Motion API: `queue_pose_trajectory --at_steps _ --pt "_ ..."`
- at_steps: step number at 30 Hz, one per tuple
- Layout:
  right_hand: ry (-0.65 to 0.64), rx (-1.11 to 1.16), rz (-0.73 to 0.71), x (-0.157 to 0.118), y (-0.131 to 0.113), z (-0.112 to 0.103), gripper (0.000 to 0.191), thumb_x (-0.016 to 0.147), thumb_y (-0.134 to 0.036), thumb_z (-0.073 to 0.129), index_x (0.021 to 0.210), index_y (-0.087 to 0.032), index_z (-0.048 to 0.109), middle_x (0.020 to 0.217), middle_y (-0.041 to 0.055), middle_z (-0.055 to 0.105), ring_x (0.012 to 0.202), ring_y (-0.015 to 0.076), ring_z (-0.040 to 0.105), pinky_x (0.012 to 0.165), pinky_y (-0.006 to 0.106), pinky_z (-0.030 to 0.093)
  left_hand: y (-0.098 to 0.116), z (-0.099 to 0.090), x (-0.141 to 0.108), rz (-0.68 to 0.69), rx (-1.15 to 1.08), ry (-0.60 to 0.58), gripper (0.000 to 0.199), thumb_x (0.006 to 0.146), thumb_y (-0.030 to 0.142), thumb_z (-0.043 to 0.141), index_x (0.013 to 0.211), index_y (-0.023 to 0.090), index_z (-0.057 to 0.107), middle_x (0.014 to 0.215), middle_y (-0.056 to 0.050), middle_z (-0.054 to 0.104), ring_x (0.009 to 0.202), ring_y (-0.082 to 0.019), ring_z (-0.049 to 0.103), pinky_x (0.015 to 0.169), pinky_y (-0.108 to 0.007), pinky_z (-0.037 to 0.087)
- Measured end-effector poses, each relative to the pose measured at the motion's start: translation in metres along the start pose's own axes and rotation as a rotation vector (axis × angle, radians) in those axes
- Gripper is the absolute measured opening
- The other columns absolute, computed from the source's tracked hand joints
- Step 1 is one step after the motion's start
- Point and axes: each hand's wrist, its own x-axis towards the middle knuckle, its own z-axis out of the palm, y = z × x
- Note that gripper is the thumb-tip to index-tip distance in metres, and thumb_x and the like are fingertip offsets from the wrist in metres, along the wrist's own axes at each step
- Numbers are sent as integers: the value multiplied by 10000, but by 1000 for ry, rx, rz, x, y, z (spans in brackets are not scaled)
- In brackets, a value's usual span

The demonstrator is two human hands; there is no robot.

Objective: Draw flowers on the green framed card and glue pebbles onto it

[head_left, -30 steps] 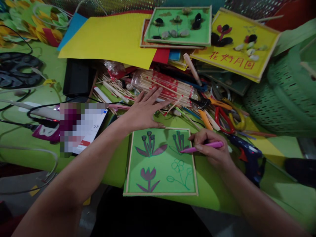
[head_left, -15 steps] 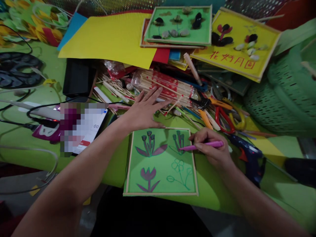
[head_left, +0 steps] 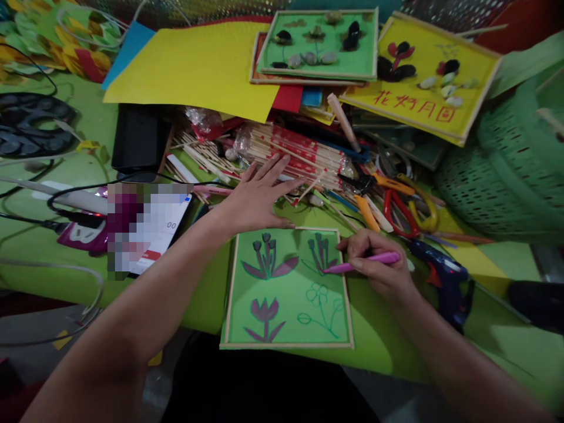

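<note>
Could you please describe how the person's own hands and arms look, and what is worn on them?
The left hand and right hand are ungloved human hands, with five fingers each as far as visible. No ring, watch or bracelet can be made out. The left forearm and right forearm show no sleeves.
</note>
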Motion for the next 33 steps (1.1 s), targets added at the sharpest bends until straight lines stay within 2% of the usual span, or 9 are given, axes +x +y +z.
queue_pose_trajectory --at_steps 7,13,19,24,28,33 --pt "39 -14 17 1 -2 2 184 769 -303 777 678 -242 629 647 -15 551 683 192 538 833 408 509 1 -1 0 -1 -2 -12 984 846 600 737 1652 369 222 1760 -74 -7 1617 -348 11 1267 -607 61" --pt "8 -16 19 0 -2 1 223 762 -338 789 653 -236 624 594 -35 518 597 163 486 863 425 519 -1 1 0 5 -5 8 983 842 599 739 1650 374 227 1762 -60 17 1617 -351 25 1271 -601 65" --pt "31 -9 24 -1 -1 1 190 776 -319 787 688 -247 634 659 -17 552 696 195 541 869 415 503 -1 2 0 9 3 19 969 844 606 734 1647 365 248 1762 -66 28 1615 -358 45 1271 -600 69" --pt "-17 -9 15 0 -1 0 233 790 -351 784 672 -244 614 611 -35 512 609 172 480 885 434 497 -1 2 0 6 -2 8 975 846 604 732 1651 366 236 1764 -64 17 1613 -373 41 1271 -601 62" --pt "4 -17 15 -1 -1 0 211 792 -360 785 700 -247 632 640 -25 532 653 187 502 875 429 494 -1 2 0 6 -10 8 977 843 610 730 1650 376 231 1763 -65 -4 1613 -371 32 1267 -607 62" --pt "-19 -33 29 -1 -2 0 239 789 -375 781 669 -247 619 610 -33 522 605 175 487 901 449 507 -2 1 0 12 -15 7 973 846 614 725 1650 369 236 1762 -67 10 1615 -361 35 1270 -598 56"
